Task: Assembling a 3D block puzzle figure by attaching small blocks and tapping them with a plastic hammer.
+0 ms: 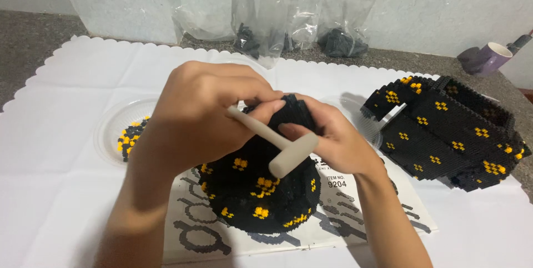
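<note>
Across the middle of the frame one big white cloth [66, 134] with a wavy edge is covering the table. Two black block models with yellow spots are sitting on it. One wide curved model [444, 134] is lying at the right side, well apart from the hands. One round dome model [250, 196] is standing at the bottom middle on one paper sheet [355, 212] of drawings. Three clear plastic bags [294, 18] are leaning on the wall at the top, with dark bits inside. One clear dish [114, 126] at the left is holding small black and yellow blocks. One purple cup [488, 57] is sitting at the upper right.

Both arms are coming up from the bottom edge. One left hand [194, 112] is curling over the top of the dome, fingers bent and pinching a small cream hammer [277, 143] by its handle. One right hand [333, 140] is pressing on the dome's right side, fingers together and touching the blocks just behind the hammer head.
</note>
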